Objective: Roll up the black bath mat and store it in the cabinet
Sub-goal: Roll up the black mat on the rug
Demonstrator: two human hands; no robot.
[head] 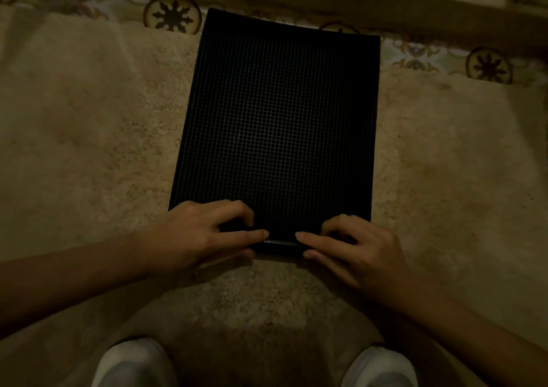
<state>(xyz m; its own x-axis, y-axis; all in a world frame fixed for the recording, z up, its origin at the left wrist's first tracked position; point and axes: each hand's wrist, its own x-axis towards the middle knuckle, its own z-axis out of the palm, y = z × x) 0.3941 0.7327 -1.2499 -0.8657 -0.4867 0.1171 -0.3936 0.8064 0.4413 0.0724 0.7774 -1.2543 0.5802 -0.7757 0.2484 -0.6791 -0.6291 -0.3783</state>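
arms: bare, no sleeves seen | knees [133, 363]: pale trousers, possibly white in dim light

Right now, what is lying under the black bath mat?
The black bath mat lies on a beige rug; its far edge reaches the patterned tile floor. Anything directly beneath is covered.

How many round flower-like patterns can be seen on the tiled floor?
3. One round pattern lies beyond the mat's far left corner, one at far right, and one peeks out partly behind the black bath mat. More may be hidden under the beige rug.
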